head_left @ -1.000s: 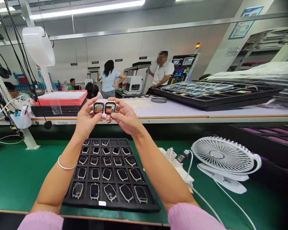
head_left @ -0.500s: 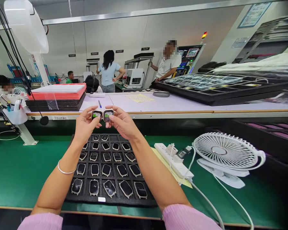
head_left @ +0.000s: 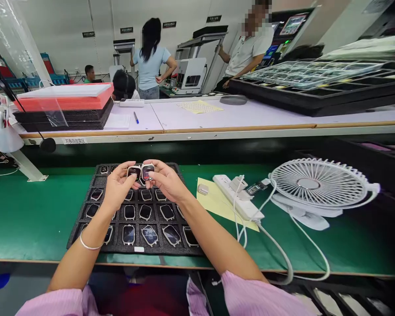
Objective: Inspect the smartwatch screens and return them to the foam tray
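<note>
In my left hand (head_left: pixel 118 186) is a smartwatch (head_left: pixel 134 172) without a strap, pinched between thumb and fingers. My right hand (head_left: pixel 166 180) grips a second smartwatch (head_left: pixel 148 171) the same way, its thumb over the lower part of the lit screen. The two watches are side by side, screens towards me, above the back part of a black foam tray (head_left: pixel 138 249). Rows of strapless watch bodies with dark screens, such as one watch body (head_left: pixel 128 235), lie in the tray's compartments. My hands and forearms hide part of the tray.
A white power strip (head_left: pixel 238 199) lies right of the tray, beside a yellow sheet (head_left: pixel 213 202) bearing a small silvery piece (head_left: pixel 203 189). Farther right stands a white fan (head_left: pixel 319 184) with cables. A shelf (head_left: pixel 191 125) behind carries foam stacks and trays. People stand beyond it.
The view has tilted down, so the shelf sits higher and more of the tray's left side shows. Both watches are still held side by side; green on their screens is gone.
</note>
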{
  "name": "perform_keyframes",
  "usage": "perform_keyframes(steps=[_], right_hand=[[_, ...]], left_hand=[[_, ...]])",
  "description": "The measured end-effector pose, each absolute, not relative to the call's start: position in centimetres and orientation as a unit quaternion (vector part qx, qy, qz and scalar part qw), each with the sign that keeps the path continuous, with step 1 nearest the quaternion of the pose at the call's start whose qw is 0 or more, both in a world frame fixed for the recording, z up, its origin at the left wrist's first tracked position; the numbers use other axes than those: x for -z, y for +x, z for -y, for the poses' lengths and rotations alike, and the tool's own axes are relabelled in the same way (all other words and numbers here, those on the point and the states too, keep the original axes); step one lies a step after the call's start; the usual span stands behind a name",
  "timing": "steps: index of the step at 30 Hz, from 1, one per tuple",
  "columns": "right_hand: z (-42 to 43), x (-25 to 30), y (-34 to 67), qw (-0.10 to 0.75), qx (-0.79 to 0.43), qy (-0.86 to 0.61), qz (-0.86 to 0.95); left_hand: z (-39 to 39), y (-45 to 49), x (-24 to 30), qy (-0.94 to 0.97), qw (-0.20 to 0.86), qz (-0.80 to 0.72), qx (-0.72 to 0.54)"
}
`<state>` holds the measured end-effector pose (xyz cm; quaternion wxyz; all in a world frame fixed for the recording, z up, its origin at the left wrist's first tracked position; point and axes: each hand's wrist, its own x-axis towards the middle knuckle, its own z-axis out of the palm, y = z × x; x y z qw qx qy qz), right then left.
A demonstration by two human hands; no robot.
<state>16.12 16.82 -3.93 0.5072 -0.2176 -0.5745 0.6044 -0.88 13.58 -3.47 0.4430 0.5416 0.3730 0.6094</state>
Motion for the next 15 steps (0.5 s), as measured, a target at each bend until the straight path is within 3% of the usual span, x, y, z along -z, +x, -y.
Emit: perform_keyframes(steps=[15], right_hand=[[-17.0, 4.7, 15.9, 0.504, -0.617, -0.233, 0.558]], left_hand=[[-14.0, -0.6, 4.5, 0.516, 0.486, -0.379, -0.595]])
